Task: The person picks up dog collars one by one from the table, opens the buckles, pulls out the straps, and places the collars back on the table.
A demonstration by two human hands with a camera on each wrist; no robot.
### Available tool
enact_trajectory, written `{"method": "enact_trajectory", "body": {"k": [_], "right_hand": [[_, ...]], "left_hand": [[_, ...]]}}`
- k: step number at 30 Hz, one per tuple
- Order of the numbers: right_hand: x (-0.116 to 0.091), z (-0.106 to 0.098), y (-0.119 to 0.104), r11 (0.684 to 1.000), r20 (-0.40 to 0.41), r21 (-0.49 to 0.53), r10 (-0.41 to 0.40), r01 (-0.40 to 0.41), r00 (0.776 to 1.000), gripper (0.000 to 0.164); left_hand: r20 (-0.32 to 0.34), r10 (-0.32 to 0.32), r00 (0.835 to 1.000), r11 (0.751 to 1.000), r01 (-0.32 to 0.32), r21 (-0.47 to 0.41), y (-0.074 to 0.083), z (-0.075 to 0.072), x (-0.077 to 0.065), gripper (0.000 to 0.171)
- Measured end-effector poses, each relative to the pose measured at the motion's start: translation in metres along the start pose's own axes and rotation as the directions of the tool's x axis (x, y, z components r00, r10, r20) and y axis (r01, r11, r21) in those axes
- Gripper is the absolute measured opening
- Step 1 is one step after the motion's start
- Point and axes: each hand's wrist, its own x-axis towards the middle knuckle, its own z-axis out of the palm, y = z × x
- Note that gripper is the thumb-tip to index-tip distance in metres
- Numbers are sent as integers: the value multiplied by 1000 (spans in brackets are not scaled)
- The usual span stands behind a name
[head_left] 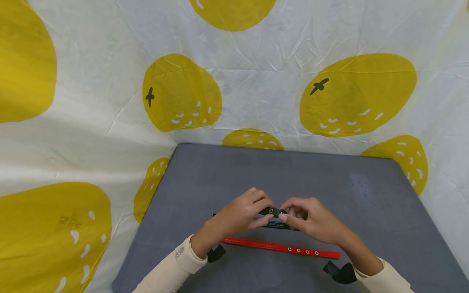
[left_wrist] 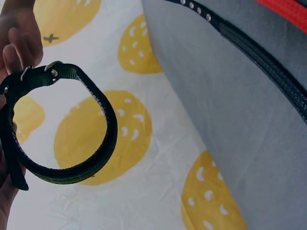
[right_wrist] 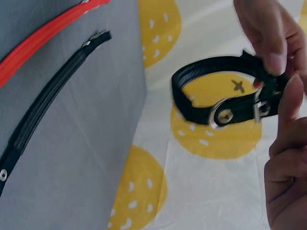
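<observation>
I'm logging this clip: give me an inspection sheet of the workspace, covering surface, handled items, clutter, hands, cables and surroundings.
Surface: grey table, with straps lying on it.
Job's things: dark green collar, held up in a loop; metal buckle and ring visible.
Clutter: red strap with eyelets, nearest the person; black strap beyond it, partly hidden in the head view.
Left hand: pinches the collar.
Right hand: pinches the collar, opposite the left.
Cables: nothing seen.
Surroundings: white sheet printed with yellow fruit shapes, behind and beside the table.
</observation>
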Motion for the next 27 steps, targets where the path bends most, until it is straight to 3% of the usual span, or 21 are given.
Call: {"method": "enact_trajectory", "body": {"k": [5, 17, 21, 24, 27], "right_hand": [[2, 2, -3, 991, 23, 106, 74, -76, 997, 7], [-1, 1, 1, 962, 47, 272, 21, -33, 999, 16], [-1, -1, 2, 937, 60, 350, -12, -10, 998, 21], [-1, -1, 4, 924, 63, 382, -49, 21, 997, 23], [-1, -2, 6, 920, 68, 389, -76, 44, 995, 22]], "left_hand": [[17, -10, 1000, 1000, 11, -22, 3, 2, 0, 20], [-6, 7, 1000, 997, -8, -75, 3, 3, 2, 22], [28, -25, 999, 984, 30, -176, 1, 3, 1, 24], [41, -49, 998, 961, 59, -272, 0, 3, -1, 24], [44, -51, 998, 947, 62, -315, 0, 2, -1, 22]]}}
